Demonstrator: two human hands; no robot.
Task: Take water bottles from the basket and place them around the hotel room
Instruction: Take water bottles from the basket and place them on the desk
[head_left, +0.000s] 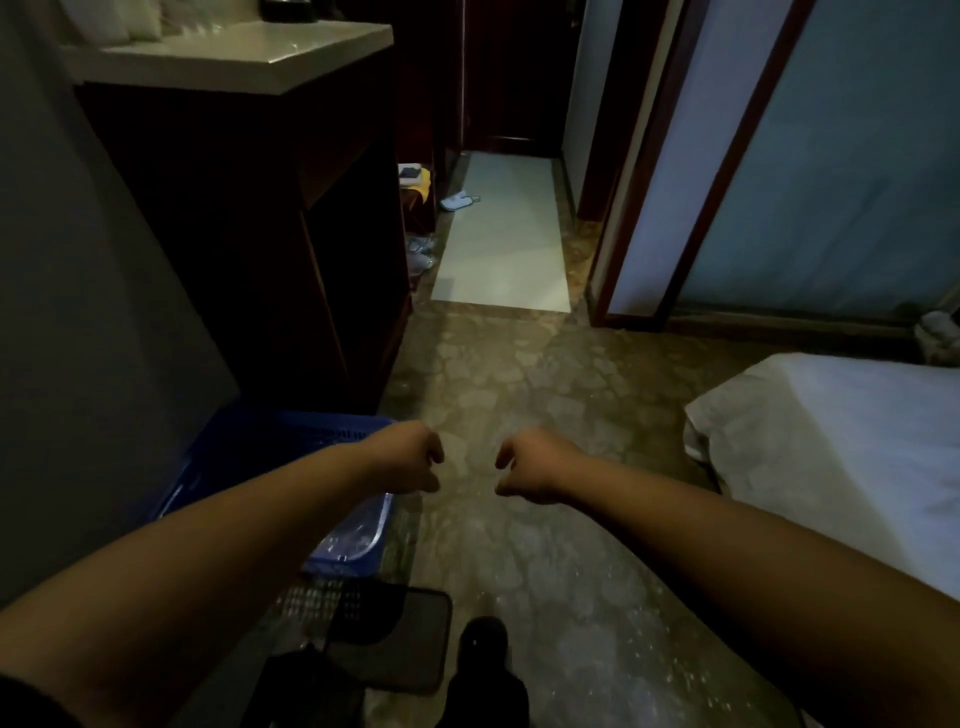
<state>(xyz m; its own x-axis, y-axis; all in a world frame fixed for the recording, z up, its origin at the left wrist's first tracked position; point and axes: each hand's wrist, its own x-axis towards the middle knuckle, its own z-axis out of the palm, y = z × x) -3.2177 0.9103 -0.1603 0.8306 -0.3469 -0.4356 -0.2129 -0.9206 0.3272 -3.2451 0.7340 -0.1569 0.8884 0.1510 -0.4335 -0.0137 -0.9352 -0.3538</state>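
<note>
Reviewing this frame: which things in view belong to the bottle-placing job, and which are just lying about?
Job in hand:
blue basket
shiny clear contents of the basket, likely bottles, blurred
left hand and right hand, both curled, holding nothing

Just lying about:
white slippers beside the pale floor strip
bed
dark mesh bin near the feet

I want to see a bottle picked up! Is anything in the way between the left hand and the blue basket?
Nothing visible does. The left hand, fingers curled and holding nothing, shows right over the basket on the floor.
</note>
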